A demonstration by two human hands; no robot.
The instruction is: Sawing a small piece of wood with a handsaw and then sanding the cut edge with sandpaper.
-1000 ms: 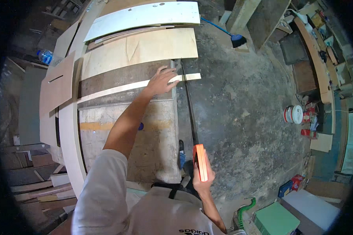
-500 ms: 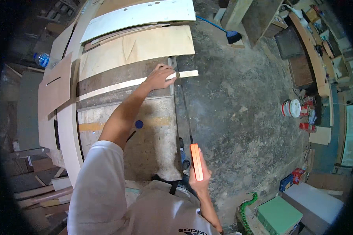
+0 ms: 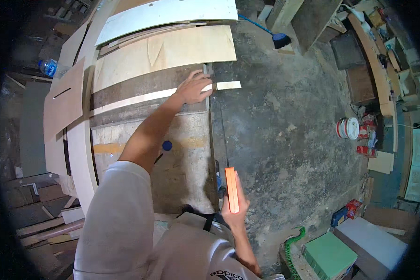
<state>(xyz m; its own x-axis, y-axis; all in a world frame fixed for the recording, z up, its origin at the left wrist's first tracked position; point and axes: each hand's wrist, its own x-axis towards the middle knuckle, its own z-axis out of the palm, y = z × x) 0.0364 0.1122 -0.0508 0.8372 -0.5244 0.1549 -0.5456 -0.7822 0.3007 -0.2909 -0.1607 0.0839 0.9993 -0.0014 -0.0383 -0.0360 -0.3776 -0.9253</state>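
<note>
Workshop floor (image 3: 284, 140): grey and blotched, it filled your view from 1 o'clock round to 4, counted from the middle, with a blue broom (image 3: 281, 40) at 1 and a white bucket (image 3: 351, 128) at 3.
Workbench (image 3: 186, 186): worn and crossed by a yellow-orange stripe, it stood between 7 and 11 o'clock.
Lettering: dark print crossed the chest of your white shirt (image 3: 114, 224), near 6 o'clock; the bottle (image 3: 48, 67) at 10 wore a blue label, its print too small to make out.
Wooden strip (image 3: 130, 100): pale and narrow, it passed beneath your left hand (image 3: 194, 87), its long part running between 8 and 9 o'clock from that hand, its short end jutting past the bench edge at 3.
Left grip: palm down, you clasped the strip against the bench, fingers over the far side, thumb on the near.
Right grip: your right hand (image 3: 235, 212) was wrapped round the orange handle of the saw (image 3: 231, 190), toward 5 o'clock from your left.
Blade: thin and seen edge-on, it pointed just short of 12 o'clock, reaching the strip just beside your left hand; you could not tell how deep it sat.
Plywood board (image 3: 172, 46): it lay at 11 o'clock, beyond the strip.
</note>
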